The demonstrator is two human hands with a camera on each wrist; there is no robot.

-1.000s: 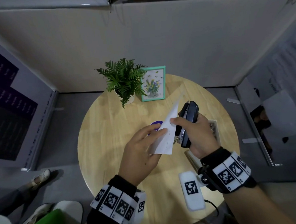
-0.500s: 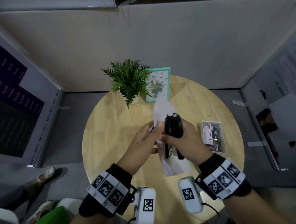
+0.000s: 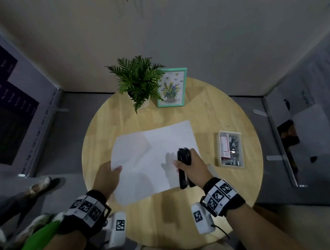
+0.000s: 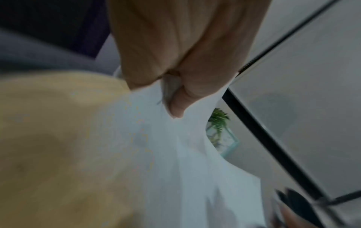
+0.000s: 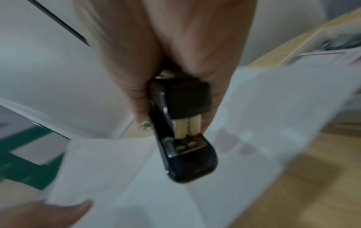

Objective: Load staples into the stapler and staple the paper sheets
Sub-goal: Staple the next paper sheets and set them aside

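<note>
Stapler point(image 3: 184, 167) sits in the right hand point(image 3: 194, 166), fingers curled round its black body, held over the near right part of the paper sheets point(image 3: 154, 158). Change from half a second back: then the sheets stood up on edge between both hands with the stapler against them; now they are spread wide and roughly flat over the round wooden table point(image 3: 207, 110), and the stapler is clear of them, nothing between its arms in the right wrist view. My read: a staple was probably just driven and the sheets are being laid out or checked, but no staple is legible anywhere, too blurred. Left hand point(image 3: 107, 177) pinches the near left corner of the sheets, thumb point(image 4: 176, 104) on top, other fingers under the paper. Whether the sheets touch the table all over I cannot tell; that corner looks lifted. Stapler long axis runs roughly near-to-far in the head view, close to upright in the fist; in the right wrist view its mouth end faces away from the wrist, down toward the paper, arms slightly apart with metal showing between them. Sheets' long axis runs left-right, tilted so the right end lies farther away. Staple tray point(image 3: 238, 134) is on the table, right of the sheets, apart from both hands.
</note>
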